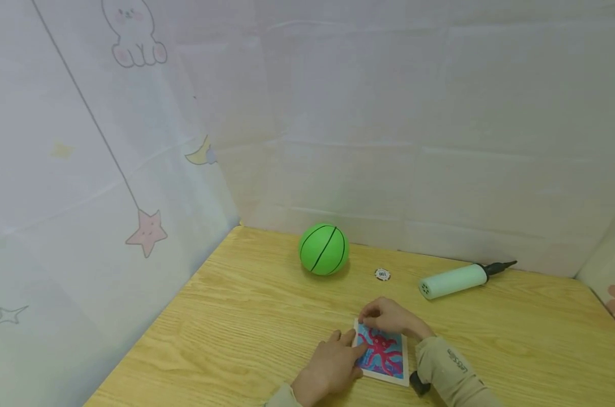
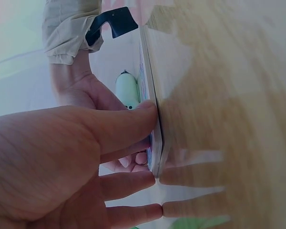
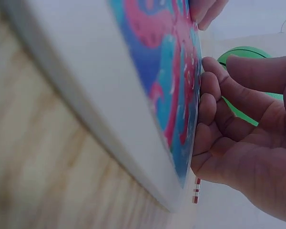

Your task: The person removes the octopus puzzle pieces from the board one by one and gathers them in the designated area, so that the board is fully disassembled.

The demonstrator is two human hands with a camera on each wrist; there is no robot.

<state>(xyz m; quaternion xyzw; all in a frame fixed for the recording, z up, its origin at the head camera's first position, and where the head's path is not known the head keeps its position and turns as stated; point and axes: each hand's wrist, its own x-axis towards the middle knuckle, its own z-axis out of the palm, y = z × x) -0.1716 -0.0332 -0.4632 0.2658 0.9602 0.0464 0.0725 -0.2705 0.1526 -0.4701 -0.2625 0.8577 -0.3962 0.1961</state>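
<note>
From the head view both hands meet at a small octopus picture card (image 1: 385, 353) lying flat on the wooden table (image 1: 246, 316) near its front edge: the left hand (image 1: 330, 367) rests fingers on the card's left side, and the right hand (image 1: 389, 318) curls over its far top edge. The left wrist view adds that the left hand's thumb (image 2: 119, 126) presses against the card's thin edge (image 2: 152, 119) while its other fingers lie straight on the table. The right wrist view shows the right hand's fingers (image 3: 207, 107) bent around the card's edge, gripping it. Farther back, well apart from the hands, sit a green ball (image 1: 324, 249), a small poker chip (image 1: 382, 275) and a mint-green hand pump (image 1: 457, 280) at right.
</note>
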